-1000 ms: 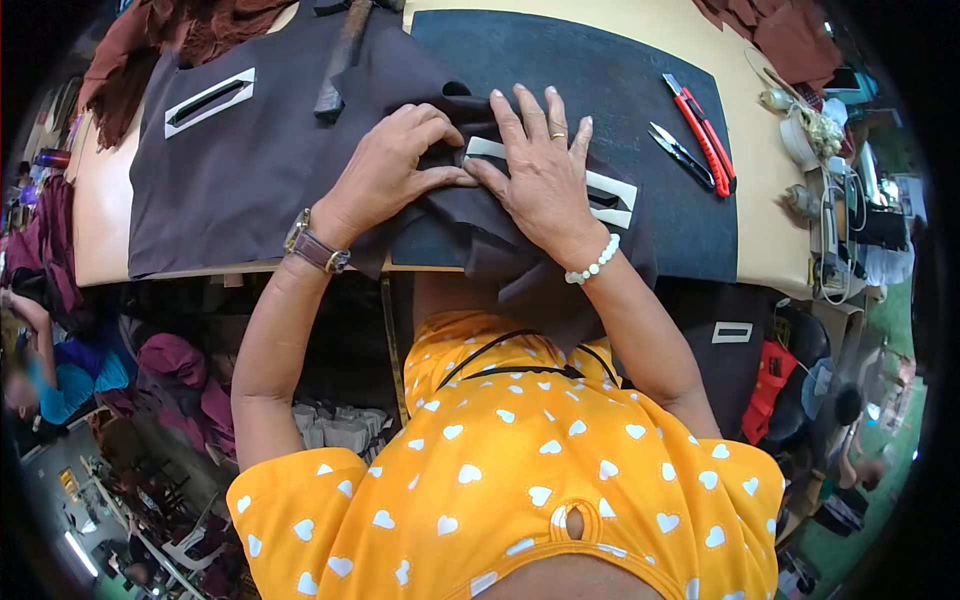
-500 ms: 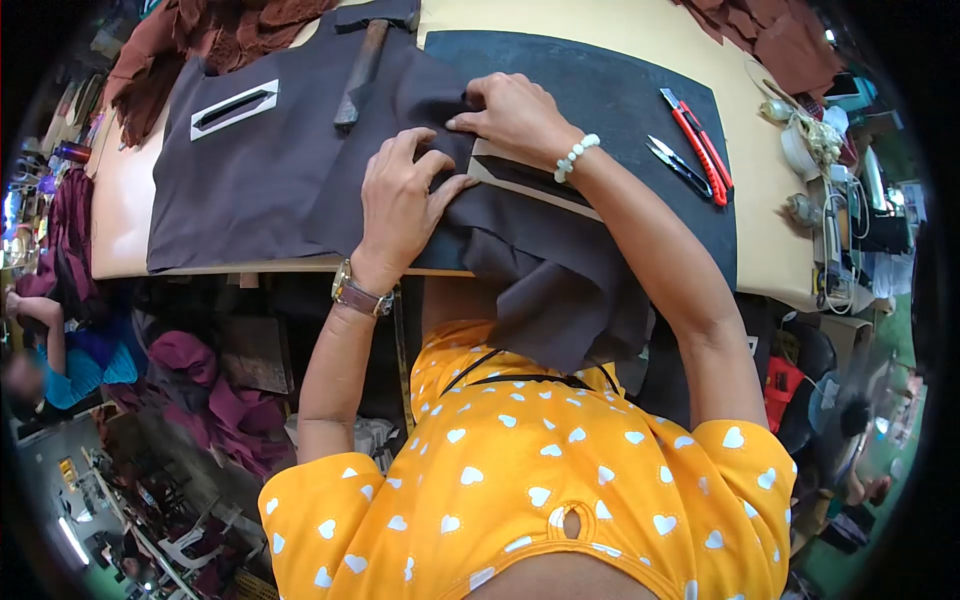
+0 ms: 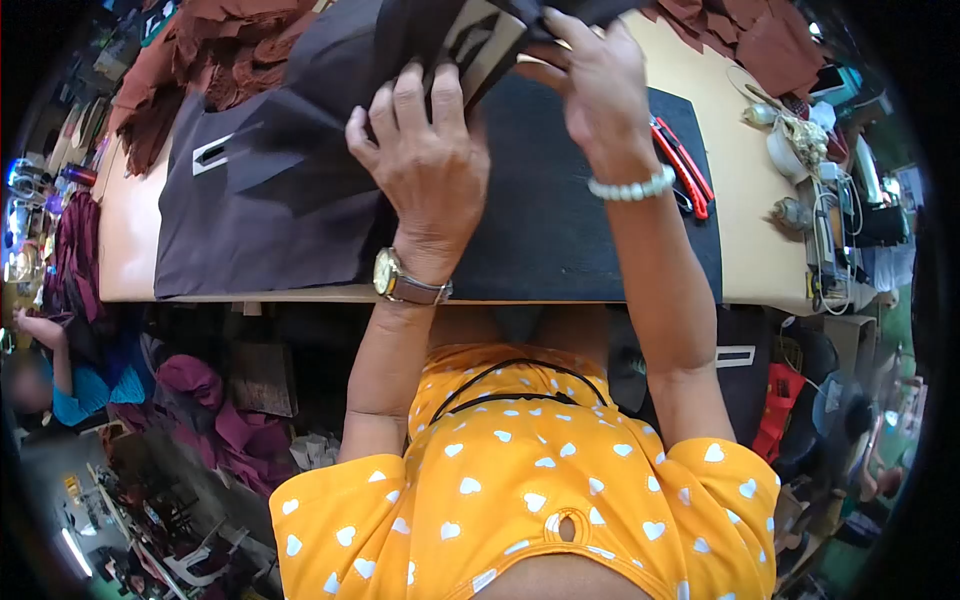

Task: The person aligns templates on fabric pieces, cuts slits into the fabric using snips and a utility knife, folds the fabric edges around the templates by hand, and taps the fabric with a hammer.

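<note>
A large dark cloth [image 3: 270, 220] lies over the left of the table, its far part lifted and folded in the air. My left hand [image 3: 430, 165], with a watch at the wrist, has its fingers bent over the raised part; the thumb is hidden. Farther right, my right hand [image 3: 605, 95], slightly blurred and wearing a bead bracelet, pinches the cloth's raised edge. Between the hands shows a pale strip [image 3: 485, 45] with a dark slot. Another pale strip [image 3: 212, 154] sits on the flat cloth at left, partly covered by a fold.
A dark mat [image 3: 560, 230] covers the table's middle. On its right lies a red cutter [image 3: 685, 165], with snips mostly hidden behind my forearm. Brown cloth [image 3: 210, 60] is heaped at far left, more brown cloth [image 3: 745, 40] at far right. Another person's arm [image 3: 45, 335] shows at left.
Both hands have moved away from me, lifting the dark cloth up off the mat. The cloth that hung over the near edge is gone from there. The hammer is now out of sight.
</note>
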Action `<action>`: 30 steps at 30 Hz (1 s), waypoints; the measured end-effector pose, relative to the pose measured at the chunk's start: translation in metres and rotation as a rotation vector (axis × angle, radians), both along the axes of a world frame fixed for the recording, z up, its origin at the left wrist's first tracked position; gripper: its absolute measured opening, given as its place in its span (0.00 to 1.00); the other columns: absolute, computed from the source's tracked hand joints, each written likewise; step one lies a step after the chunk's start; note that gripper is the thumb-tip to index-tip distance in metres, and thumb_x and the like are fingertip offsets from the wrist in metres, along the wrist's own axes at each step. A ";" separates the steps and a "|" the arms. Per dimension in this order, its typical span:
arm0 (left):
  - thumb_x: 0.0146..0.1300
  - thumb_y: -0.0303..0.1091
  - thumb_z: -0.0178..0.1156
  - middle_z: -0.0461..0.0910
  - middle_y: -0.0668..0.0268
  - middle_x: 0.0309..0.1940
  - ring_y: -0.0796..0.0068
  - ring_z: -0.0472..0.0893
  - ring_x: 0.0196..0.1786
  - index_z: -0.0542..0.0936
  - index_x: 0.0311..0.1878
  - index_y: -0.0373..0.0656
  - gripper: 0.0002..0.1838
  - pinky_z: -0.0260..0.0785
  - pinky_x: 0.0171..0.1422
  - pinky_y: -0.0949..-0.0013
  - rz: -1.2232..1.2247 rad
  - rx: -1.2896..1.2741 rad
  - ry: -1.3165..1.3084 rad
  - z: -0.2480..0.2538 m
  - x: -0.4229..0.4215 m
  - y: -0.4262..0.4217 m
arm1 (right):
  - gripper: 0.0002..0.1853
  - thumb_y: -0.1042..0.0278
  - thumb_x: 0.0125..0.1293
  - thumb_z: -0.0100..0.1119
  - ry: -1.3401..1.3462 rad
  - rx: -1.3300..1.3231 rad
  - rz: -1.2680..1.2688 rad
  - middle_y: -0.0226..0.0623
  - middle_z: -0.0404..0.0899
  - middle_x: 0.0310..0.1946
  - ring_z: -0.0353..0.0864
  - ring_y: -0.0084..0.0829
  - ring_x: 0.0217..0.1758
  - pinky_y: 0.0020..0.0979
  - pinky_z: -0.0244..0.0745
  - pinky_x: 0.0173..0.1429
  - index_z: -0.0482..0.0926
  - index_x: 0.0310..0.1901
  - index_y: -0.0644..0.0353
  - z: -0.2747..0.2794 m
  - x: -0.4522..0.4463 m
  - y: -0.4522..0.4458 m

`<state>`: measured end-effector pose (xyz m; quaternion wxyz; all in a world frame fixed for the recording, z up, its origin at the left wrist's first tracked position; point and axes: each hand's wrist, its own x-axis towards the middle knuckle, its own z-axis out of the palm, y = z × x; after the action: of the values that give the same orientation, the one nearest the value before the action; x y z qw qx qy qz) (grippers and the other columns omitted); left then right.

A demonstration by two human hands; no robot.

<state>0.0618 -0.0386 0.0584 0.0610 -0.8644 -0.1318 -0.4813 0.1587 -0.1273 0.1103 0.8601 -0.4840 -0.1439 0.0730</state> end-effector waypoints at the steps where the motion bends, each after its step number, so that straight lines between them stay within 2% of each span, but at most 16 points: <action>1: 0.51 0.39 0.62 0.73 0.65 0.48 0.66 0.70 0.52 0.77 0.47 0.46 0.19 0.57 0.58 0.57 0.000 0.046 0.008 -0.001 0.001 0.002 | 0.08 0.70 0.61 0.57 -0.141 -0.057 -0.055 0.34 0.79 0.31 0.80 0.26 0.29 0.27 0.79 0.33 0.71 0.38 0.63 -0.015 0.004 -0.018; 2: 0.48 0.26 0.62 0.76 0.69 0.43 0.70 0.73 0.47 0.79 0.46 0.49 0.19 0.59 0.55 0.62 -0.062 0.020 -0.021 0.000 -0.001 0.000 | 0.09 0.72 0.60 0.57 -0.159 -0.079 -0.127 0.35 0.78 0.33 0.81 0.28 0.31 0.29 0.81 0.35 0.68 0.39 0.62 -0.023 0.008 -0.036; 5: 0.47 0.24 0.61 0.77 0.68 0.37 0.69 0.75 0.41 0.80 0.45 0.46 0.18 0.62 0.50 0.64 -0.291 0.018 0.092 -0.013 -0.008 0.005 | 0.13 0.75 0.59 0.58 -0.152 -0.183 -0.329 0.38 0.77 0.39 0.81 0.30 0.36 0.30 0.81 0.38 0.67 0.44 0.62 -0.044 0.015 -0.098; 6: 0.47 0.22 0.59 0.78 0.67 0.35 0.66 0.76 0.37 0.79 0.46 0.45 0.19 0.64 0.45 0.65 -0.396 -0.028 0.105 -0.018 -0.010 0.004 | 0.19 0.76 0.59 0.58 -0.129 -0.227 -0.379 0.37 0.78 0.36 0.80 0.27 0.35 0.27 0.78 0.39 0.64 0.51 0.65 -0.049 0.013 -0.118; 7: 0.47 0.22 0.59 0.77 0.64 0.34 0.64 0.76 0.37 0.79 0.44 0.44 0.17 0.66 0.42 0.64 -0.484 -0.129 0.196 -0.023 -0.014 0.001 | 0.26 0.77 0.58 0.59 -0.102 -0.270 -0.429 0.37 0.78 0.34 0.78 0.25 0.35 0.25 0.76 0.40 0.60 0.57 0.68 -0.055 0.007 -0.136; 9: 0.47 0.23 0.60 0.76 0.60 0.32 0.61 0.76 0.35 0.78 0.42 0.41 0.15 0.67 0.40 0.64 -0.638 -0.371 0.401 -0.032 -0.022 -0.009 | 0.29 0.78 0.58 0.58 -0.071 -0.423 -0.507 0.38 0.78 0.36 0.78 0.25 0.38 0.25 0.75 0.42 0.58 0.59 0.70 -0.070 -0.008 -0.163; 10: 0.48 0.25 0.62 0.76 0.59 0.32 0.60 0.76 0.35 0.77 0.42 0.40 0.15 0.67 0.39 0.65 -0.706 -0.478 0.454 -0.040 -0.025 -0.013 | 0.30 0.78 0.56 0.59 -0.235 -0.730 -0.569 0.42 0.77 0.41 0.78 0.30 0.39 0.28 0.74 0.44 0.58 0.60 0.70 -0.081 -0.012 -0.175; 13: 0.50 0.33 0.67 0.77 0.57 0.31 0.61 0.78 0.33 0.78 0.42 0.36 0.17 0.68 0.38 0.67 -0.780 -0.715 0.627 -0.042 -0.028 -0.022 | 0.30 0.78 0.54 0.61 -0.849 -1.480 -1.023 0.46 0.77 0.41 0.78 0.39 0.38 0.31 0.73 0.47 0.61 0.59 0.70 -0.068 -0.037 -0.177; 14: 0.50 0.35 0.67 0.77 0.57 0.31 0.63 0.78 0.33 0.78 0.42 0.36 0.17 0.68 0.38 0.67 -0.773 -0.755 0.665 -0.039 -0.028 -0.023 | 0.22 0.78 0.53 0.60 -0.916 -1.346 -0.988 0.45 0.77 0.35 0.78 0.44 0.37 0.34 0.73 0.47 0.71 0.52 0.67 -0.067 -0.036 -0.175; 17: 0.53 0.36 0.66 0.79 0.56 0.30 0.65 0.79 0.32 0.80 0.40 0.34 0.16 0.69 0.37 0.69 -0.765 -0.864 0.733 -0.035 -0.024 -0.025 | 0.12 0.76 0.55 0.59 -0.828 -1.082 -0.275 0.42 0.77 0.32 0.78 0.41 0.37 0.33 0.73 0.44 0.77 0.42 0.65 -0.049 -0.045 -0.151; 19: 0.54 0.35 0.65 0.80 0.56 0.30 0.65 0.79 0.33 0.81 0.38 0.34 0.14 0.69 0.37 0.69 -0.755 -0.909 0.723 -0.040 -0.022 -0.025 | 0.06 0.74 0.57 0.58 -0.752 -1.037 0.028 0.41 0.77 0.32 0.78 0.40 0.36 0.33 0.72 0.41 0.80 0.35 0.64 -0.058 -0.040 -0.136; 20: 0.54 0.34 0.65 0.80 0.56 0.30 0.65 0.80 0.33 0.81 0.38 0.34 0.13 0.69 0.37 0.69 -0.760 -0.896 0.739 -0.039 -0.022 -0.025 | 0.07 0.71 0.56 0.60 -0.709 -1.070 0.165 0.40 0.76 0.32 0.77 0.40 0.35 0.33 0.71 0.40 0.81 0.36 0.63 -0.066 -0.035 -0.133; 23: 0.53 0.32 0.65 0.80 0.57 0.30 0.66 0.80 0.33 0.81 0.37 0.34 0.11 0.69 0.38 0.69 -0.781 -0.862 0.767 -0.039 -0.022 -0.021 | 0.08 0.71 0.54 0.61 -0.683 -1.103 0.331 0.39 0.75 0.32 0.77 0.40 0.36 0.34 0.71 0.41 0.81 0.36 0.62 -0.082 -0.030 -0.131; 28: 0.51 0.29 0.65 0.78 0.59 0.26 0.66 0.77 0.30 0.82 0.35 0.37 0.09 0.67 0.36 0.68 -0.819 -0.848 0.818 -0.037 -0.021 -0.016 | 0.11 0.71 0.52 0.64 -0.657 -1.045 0.321 0.38 0.73 0.35 0.75 0.37 0.39 0.33 0.70 0.45 0.82 0.39 0.59 -0.091 -0.032 -0.136; 30: 0.51 0.27 0.64 0.76 0.60 0.25 0.66 0.76 0.29 0.82 0.35 0.38 0.07 0.66 0.35 0.68 -0.875 -0.808 0.756 -0.042 -0.022 -0.014 | 0.11 0.71 0.52 0.64 -0.645 -1.055 0.315 0.37 0.73 0.35 0.74 0.37 0.40 0.33 0.70 0.46 0.82 0.39 0.59 -0.091 -0.033 -0.136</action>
<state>0.0399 -0.0523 0.0165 -0.4221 -0.9011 0.0896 -0.0419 0.1259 -0.2635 0.0193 0.3985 -0.8131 -0.4097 0.1103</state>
